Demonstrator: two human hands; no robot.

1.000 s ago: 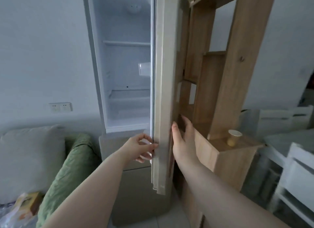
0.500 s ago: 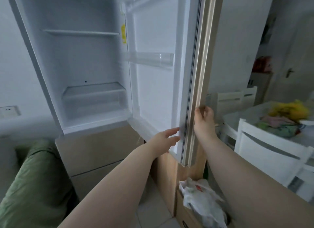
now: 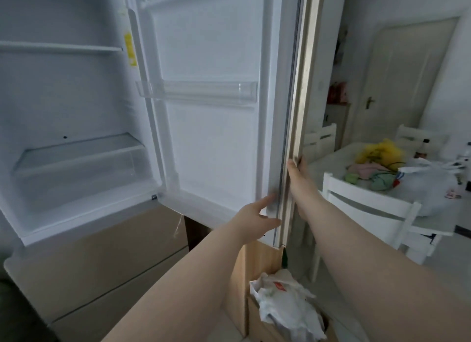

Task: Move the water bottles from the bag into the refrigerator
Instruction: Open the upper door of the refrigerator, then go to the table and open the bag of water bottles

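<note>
Refrigerator [image 3: 76, 107] wide open ahead and to the left of both hands: white, unlit cavity above beige drawer fronts [image 3: 102, 252]. Door [image 3: 211, 142] standing out with its white liner facing the camera, free edge between the two hands. Right hand [image 3: 297, 169] wrapped round that outer edge, thumb on the seal side, fingers curled behind. Left hand [image 3: 254, 214] lower, just inside the same edge, fingers straight and relaxed, fingertips touching the liner near the bottom corner, gripping nothing.

Directly below the left hand, the door's bottom corner close above a wooden panel [image 3: 262, 255]. Right of the right hand, a strip of open floor, then a white chair [image 3: 367, 204] against a table [image 3: 433, 227].

Left of the left hand, glass shelves [image 3: 76, 148] in the cavity; above it, a clear door bin [image 3: 198, 93] and a yellow sticker [image 3: 128, 49]. Below both forearms, a cardboard box [image 3: 257, 318] holding a crumpled white plastic bag [image 3: 285, 308]. Far right of the right hand, on the table, a knotted white bag [image 3: 430, 186], a yellow bag [image 3: 379, 150] and bundled cloths [image 3: 367, 171]. Contents of the bags not discernible.
</note>
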